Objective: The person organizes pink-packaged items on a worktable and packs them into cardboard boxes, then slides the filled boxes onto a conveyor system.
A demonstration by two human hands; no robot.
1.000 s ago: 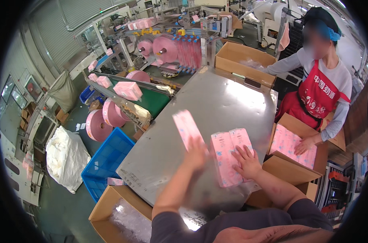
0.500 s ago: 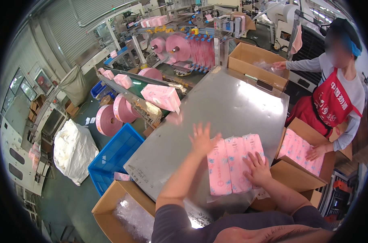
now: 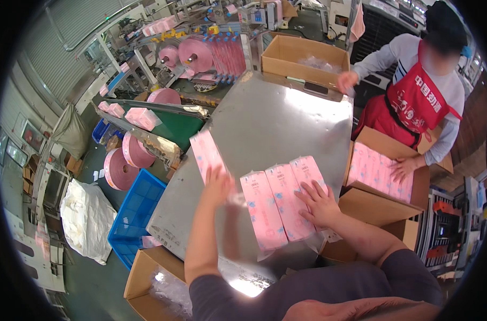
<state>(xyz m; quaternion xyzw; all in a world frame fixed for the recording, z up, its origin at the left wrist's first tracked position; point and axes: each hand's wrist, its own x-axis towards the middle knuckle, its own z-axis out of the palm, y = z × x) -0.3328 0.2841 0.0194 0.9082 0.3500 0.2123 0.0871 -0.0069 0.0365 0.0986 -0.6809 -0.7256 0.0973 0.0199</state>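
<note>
Head view: your left hand [image 3: 216,186] lies over the near end of a pink wrapped pack [image 3: 203,152] at the left side of the metal table [image 3: 270,117]; whether its fingers are clamped on that pack you cannot tell from here, nor whether the pack touches the table top. The pack slants away from you, its far end near the end of the green conveyor belt [image 3: 176,128]. Your right hand [image 3: 319,205] rests palm down, fingers spread apart, on the right pack [image 3: 307,168] of a row of three, its fingertips reaching toward the middle pack [image 3: 285,197]. The left pack [image 3: 262,206] completes the row, and the three lie side by side in front of you on the table. To your right, a co-worker [image 3: 414,101] in a red apron has one hand [image 3: 403,169] on pink packs [image 3: 367,167] inside an open carton [image 3: 380,138]; the other hand [image 3: 348,82], slightly blurred, is beside a far carton [image 3: 286,68] holding clear plastic. To your left are a blue crate [image 3: 139,206] and, nearer you, a carton of clear plastic [image 3: 140,278]. A white sack [image 3: 85,224] stands on the floor beyond the crate.
</note>
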